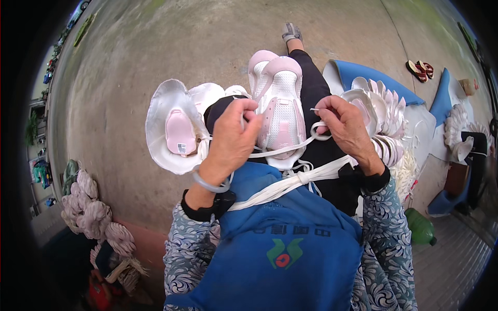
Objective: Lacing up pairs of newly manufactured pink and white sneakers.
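In my lap lies a pink and white mesh shoe upper (284, 101), with a second upper (258, 65) overlapping behind it. My right hand (345, 127) pinches a white shoelace (280, 152), whose tip sticks out past the fingertips and which loops below the fingers. From there the lace crosses the near end of the upper toward my left hand (234, 133). My left fingers are closed, with a short stretch of white lace between thumb and forefinger. A knotted bundle of white laces (295, 181) lies across my blue apron (280, 217).
Flared white uppers with pink insoles (179, 132) rest at my left. Rows of nested uppers (386, 109) stand at my right beside blue sheeting (376, 78) and a heap of laces (405, 168). Bundled uppers (93, 207) sit at lower left, a green bottle (420, 226) at lower right, sandals (419, 71) farther off.
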The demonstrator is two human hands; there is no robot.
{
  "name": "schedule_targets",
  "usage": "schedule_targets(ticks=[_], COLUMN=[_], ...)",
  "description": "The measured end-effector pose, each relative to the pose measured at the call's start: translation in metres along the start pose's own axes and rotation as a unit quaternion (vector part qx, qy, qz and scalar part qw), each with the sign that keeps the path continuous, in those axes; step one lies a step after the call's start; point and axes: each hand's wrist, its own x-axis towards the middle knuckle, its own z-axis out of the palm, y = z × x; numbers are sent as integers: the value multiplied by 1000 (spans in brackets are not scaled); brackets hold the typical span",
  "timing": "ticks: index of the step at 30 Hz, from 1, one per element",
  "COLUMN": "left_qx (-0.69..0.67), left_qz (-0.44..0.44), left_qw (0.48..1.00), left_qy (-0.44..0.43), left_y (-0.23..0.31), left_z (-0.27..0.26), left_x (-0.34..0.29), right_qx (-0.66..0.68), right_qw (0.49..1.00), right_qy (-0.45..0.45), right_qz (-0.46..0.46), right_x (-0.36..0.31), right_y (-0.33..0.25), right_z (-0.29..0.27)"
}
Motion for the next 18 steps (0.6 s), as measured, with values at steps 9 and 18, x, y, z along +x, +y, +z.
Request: schedule_targets(ticks=[9,18], left_qx=[143,113], left_qz=[77,81], left_qw=[987,990], left_qy=[-16,-9], left_y=[-4,-4], left_z=[25,28], left_x=[23,25], right_qx=[-135,-206], right_qw=[967,941], right_qy=[43,77], right_qz=[-212,-259], right_x=[23,20], right_y=[12,8], right_z=[25,31])
